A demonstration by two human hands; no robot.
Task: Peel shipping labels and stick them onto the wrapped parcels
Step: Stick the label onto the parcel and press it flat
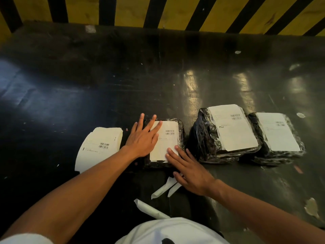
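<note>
Both hands lie flat with fingers straight on the fresh label [165, 140], which sits on the black-wrapped parcel [179, 136] nearest the person; neither hand grips anything. The left hand [142, 138] covers the label's left edge, fingers spread toward the far corner; the right hand [189, 171] presses the near right corner with its fingertips. Judged purpose: pinning one side while smoothing the other, so the adhesive seats on the crinkled wrap without lifting or creasing. Taking this parcel as landmark: just to its left, a stack of unpeeled labels [100, 145] rests on the dark counter [123, 76], within reach of the left hand for the next pull. To its right stand two more wrapped parcels, the closer one [226, 134] and the farther one [277, 136], each already bearing a white label on top, apparently finished and set aside in a row. On the near side of the landmark parcel lie curled strips of backing paper [163, 189], likely dropped where peeled. Beyond it the counter runs back to a yellow-and-black striped barrier [158, 11]. Whether the label's edges are fully down cannot be told. Estimate: third parcel in the sticking step, nearly seated.
</note>
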